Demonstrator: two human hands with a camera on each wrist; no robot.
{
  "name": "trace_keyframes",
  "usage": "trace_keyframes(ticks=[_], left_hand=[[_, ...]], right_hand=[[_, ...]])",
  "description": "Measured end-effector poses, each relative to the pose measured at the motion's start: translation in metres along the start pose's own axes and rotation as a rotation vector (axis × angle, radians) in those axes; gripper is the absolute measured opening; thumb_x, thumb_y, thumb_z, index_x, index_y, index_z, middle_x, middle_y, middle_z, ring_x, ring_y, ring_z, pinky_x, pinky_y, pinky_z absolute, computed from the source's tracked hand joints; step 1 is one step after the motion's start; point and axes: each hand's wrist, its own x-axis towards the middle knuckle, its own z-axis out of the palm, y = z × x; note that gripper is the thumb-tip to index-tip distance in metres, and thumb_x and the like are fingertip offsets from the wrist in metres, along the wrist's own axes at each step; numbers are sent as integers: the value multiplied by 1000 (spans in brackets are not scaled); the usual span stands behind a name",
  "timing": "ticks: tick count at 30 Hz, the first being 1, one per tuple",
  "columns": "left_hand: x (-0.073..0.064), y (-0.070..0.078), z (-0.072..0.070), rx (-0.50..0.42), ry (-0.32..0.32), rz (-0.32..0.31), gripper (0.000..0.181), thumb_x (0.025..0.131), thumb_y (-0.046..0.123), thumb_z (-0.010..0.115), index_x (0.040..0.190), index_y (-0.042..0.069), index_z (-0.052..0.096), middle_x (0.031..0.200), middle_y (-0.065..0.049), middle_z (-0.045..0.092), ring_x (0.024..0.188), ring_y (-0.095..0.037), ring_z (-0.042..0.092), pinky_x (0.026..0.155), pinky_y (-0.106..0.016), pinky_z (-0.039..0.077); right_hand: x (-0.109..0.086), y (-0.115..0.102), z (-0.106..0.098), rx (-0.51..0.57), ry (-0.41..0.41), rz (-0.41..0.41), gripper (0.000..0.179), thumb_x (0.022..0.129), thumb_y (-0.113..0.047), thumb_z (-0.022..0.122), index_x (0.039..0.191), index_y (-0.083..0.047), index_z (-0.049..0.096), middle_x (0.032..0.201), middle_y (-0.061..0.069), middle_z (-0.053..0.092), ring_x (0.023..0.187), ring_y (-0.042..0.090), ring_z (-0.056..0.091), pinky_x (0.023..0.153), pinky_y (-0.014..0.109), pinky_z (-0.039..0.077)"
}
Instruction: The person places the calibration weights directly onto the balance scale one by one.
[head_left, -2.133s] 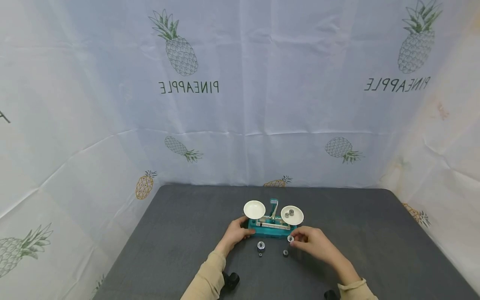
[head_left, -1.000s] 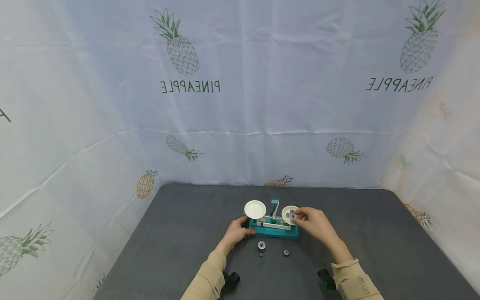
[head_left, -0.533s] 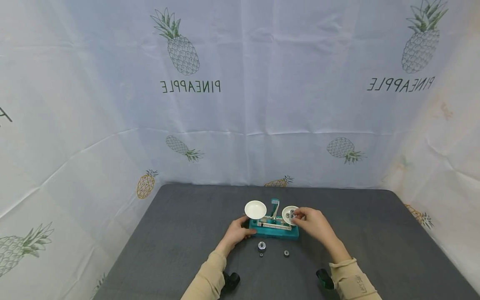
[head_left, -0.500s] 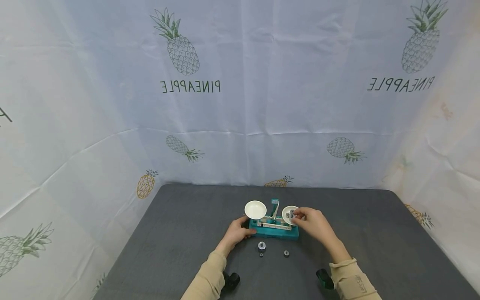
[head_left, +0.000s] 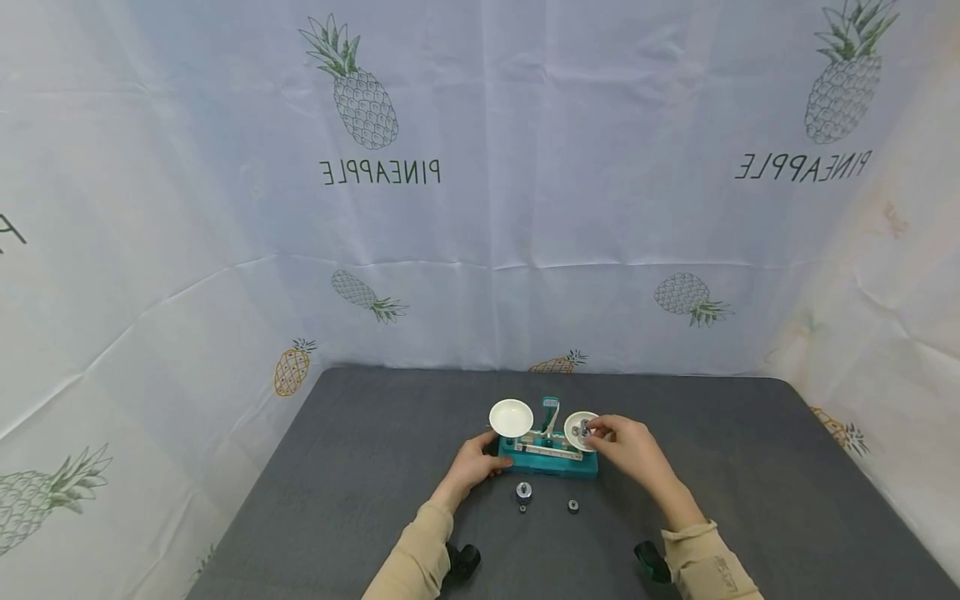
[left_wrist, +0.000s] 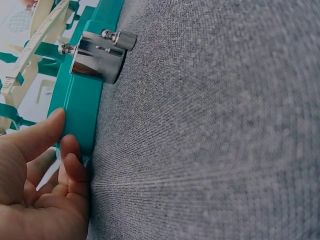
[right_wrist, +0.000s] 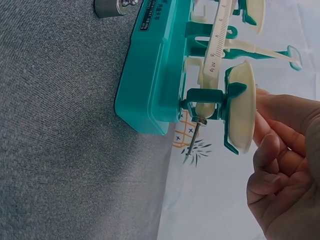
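We see a dark grey worktop (head_left: pixel 375 450) with rounded far corners and, in the wrist views, a fine woven texture. Directly on it, we find the teal base of a balance (head_left: pixel 558 466), set upright with its long side roughly along the far edge. On the near side of the base we have a large metal weight (head_left: pixel 523 494), knob up, with a tiny weight (head_left: pixel 522 508) just in front of it. Farther right, apart from these two, we see another small weight (head_left: pixel 573 507).
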Motion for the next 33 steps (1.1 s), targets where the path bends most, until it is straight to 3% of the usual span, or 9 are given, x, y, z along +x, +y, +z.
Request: trace_keyframes(ticks=[6,14,17,25,33], left_hand=[[9,-16,5,34,15,-10,60,82,6,67,136,-4,43,94,-18,60,64,-15,50,58,-28,42],[-2,1,-1,1,1,17,57,82,4,66,133,-8,45,93,-21,59,64,-17,51,58,-30,43],[2,-3,0,4,3,12,58,82,4,66,133,-8,44,95,-21,59,64,-18,51,57,-30,43],[22,-33,3,-4,-2,-13,62,80,11,71,136,1,46,87,-14,61,61,-13,52,57,-27,43],[24,-36,3,-7,-14,-23,64,78,11,72,136,0,46,88,-12,61,61,-12,53,57,-26,44]], right_hand=[[-5,-2,-3,-3,23,-2,24,84,-20,68,105,-9,68,88,3,65,68,9,52,56,25,42],[-15,-5,-7,3,62,-51,21,84,-20,68,103,-10,68,86,1,65,63,7,47,54,23,39],[-17,-6,-7,32,55,-67,20,85,-21,67,102,-11,69,86,0,65,62,4,45,53,22,39],[-24,-3,1,115,-39,-152,22,84,-24,68,102,-12,70,81,-4,63,60,0,45,53,21,40],[-31,10,12,147,-162,-188,30,85,-29,66,105,-7,69,84,-3,65,62,-3,48,55,21,42]])
